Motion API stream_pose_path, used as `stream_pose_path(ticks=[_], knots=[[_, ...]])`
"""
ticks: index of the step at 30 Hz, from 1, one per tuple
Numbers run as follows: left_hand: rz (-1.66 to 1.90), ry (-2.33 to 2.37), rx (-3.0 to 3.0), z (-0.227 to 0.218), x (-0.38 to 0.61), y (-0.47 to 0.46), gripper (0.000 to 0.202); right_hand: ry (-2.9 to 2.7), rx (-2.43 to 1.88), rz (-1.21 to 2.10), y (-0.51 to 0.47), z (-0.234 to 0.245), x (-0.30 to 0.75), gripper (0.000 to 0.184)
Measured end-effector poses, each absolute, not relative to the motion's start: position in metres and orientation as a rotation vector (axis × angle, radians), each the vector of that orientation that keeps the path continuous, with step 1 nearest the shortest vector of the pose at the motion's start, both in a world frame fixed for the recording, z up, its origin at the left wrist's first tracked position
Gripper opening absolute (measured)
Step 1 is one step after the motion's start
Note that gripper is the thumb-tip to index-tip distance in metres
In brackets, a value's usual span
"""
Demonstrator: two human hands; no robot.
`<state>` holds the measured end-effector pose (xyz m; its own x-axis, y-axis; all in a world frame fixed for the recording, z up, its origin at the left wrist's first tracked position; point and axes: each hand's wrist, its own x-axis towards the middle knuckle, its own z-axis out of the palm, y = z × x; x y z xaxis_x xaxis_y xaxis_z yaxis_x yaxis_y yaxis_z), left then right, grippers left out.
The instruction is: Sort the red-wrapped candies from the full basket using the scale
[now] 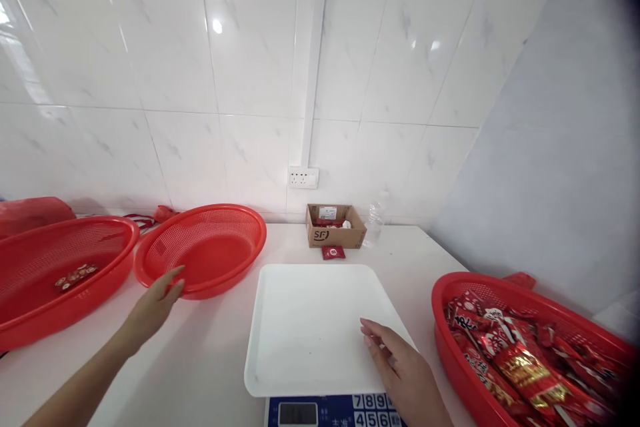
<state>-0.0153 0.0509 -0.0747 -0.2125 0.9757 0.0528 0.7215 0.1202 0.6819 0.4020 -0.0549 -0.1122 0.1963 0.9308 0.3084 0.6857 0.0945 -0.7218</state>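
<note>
My left hand (154, 305) is at the near rim of a round red plastic basket (200, 290) with meshed sides. Its thumb and fingers are apart and it holds nothing; whether it touches the rim I cannot tell. Over the right part of a white scale tray (315, 327) is my right hand (400, 363), fingers loosely bent and apart, with nothing seen in them. The tray bears no goods. Below it shows the scale's blue keypad panel (327, 411) with a grey display, partly covered by my right hand.
On the right, a red basket (440, 300) holds many red and gold packets (530, 370). A second basket (115, 283) at far left has a few small brown pieces (76, 277). Behind the tray are a cardboard box (335, 237), a red packet (333, 253) and a clear bottle (374, 223).
</note>
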Motion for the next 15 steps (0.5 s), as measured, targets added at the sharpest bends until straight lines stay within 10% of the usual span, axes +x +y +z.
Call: stream_pose_path(ticks=[15], knots=[[1.213,1.639,1.673,-0.098,0.092,0.042,0.063,-1.607,-1.754,0.06,-0.088,-0.077,0.459,0.039]])
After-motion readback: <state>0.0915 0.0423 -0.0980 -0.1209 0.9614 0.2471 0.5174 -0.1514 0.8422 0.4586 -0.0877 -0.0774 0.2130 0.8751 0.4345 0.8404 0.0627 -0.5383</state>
